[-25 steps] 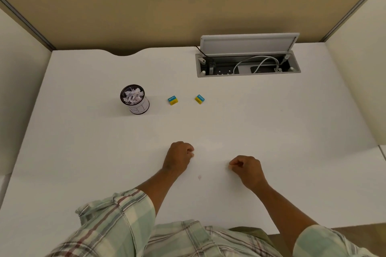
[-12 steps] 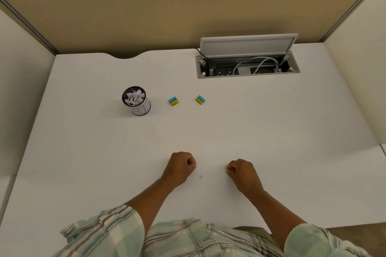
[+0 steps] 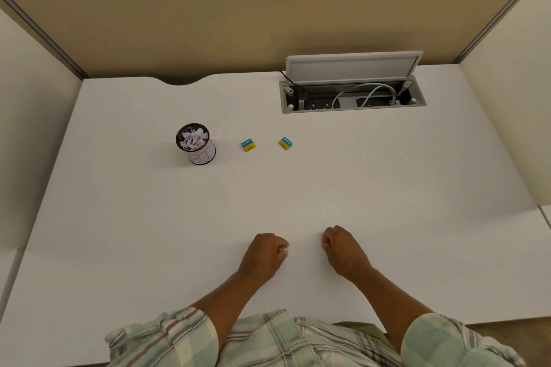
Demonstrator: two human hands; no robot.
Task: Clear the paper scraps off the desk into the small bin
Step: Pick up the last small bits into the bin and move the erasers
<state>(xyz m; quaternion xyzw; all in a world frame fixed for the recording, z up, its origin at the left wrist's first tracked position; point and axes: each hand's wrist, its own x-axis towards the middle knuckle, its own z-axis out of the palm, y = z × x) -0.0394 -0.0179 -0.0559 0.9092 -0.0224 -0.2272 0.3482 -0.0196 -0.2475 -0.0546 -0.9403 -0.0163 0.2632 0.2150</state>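
Observation:
The small bin (image 3: 203, 154), a black mesh cup with a white label, stands upright at the back left of the white desk (image 3: 387, 188). Several crumpled paper scraps (image 3: 193, 138) fill it to the rim. My left hand (image 3: 264, 258) rests near the front edge with its fingers curled, and a tiny white paper scrap (image 3: 286, 252) shows at its fingertips. My right hand (image 3: 343, 252) lies a short way to the right as a closed fist, with nothing visible in it. Both hands are far in front of the bin.
Two small yellow and blue erasers (image 3: 248, 145) (image 3: 285, 143) lie to the right of the bin. An open cable box (image 3: 351, 97) with its lid raised sits at the back right. Partition walls close off the desk at the back and sides.
A tiny scrap lay on the desk between my hands. My left hand has slid right onto it and my right hand has moved slightly closer.

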